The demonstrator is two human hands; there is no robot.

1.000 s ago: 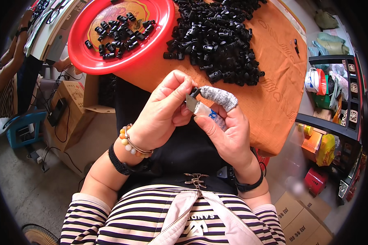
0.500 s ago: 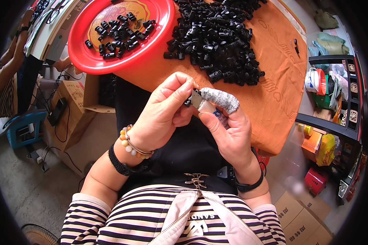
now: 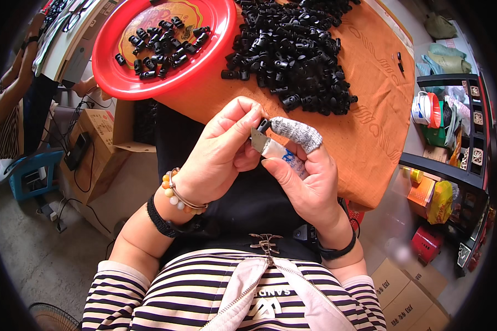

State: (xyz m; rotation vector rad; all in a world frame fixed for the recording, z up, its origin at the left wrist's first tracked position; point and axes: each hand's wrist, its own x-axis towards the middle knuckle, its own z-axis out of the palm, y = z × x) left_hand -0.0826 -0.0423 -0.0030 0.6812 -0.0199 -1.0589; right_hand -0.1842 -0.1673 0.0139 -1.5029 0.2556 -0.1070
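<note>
My left hand (image 3: 218,149) pinches a small black plastic cord lock (image 3: 264,125) between thumb and forefinger. In my right hand (image 3: 315,185) is a short flat blade (image 3: 258,142), its handle (image 3: 281,154) wrapped in white material with blue marks. The blade lies right below the cord lock, close to my left fingertips; whether its edge touches the plastic I cannot tell. A grey knitted finger sleeve (image 3: 297,134) covers my right forefinger, whose tip rests by the far end of the cord lock. Both hands are above my lap, at the near edge of the table.
On the orange tablecloth (image 3: 370,138) lies a big pile of black cord locks (image 3: 292,55). Left of it, a red round tray (image 3: 102,71) holds several more. An open cardboard box (image 3: 102,138) stands at the left, a shelf rack (image 3: 442,165) at the right.
The blade has shifted left and toward me, away from the top of the cord lock. More of the cord lock and of the wrapped handle now shows. My left hand has hardly moved.
</note>
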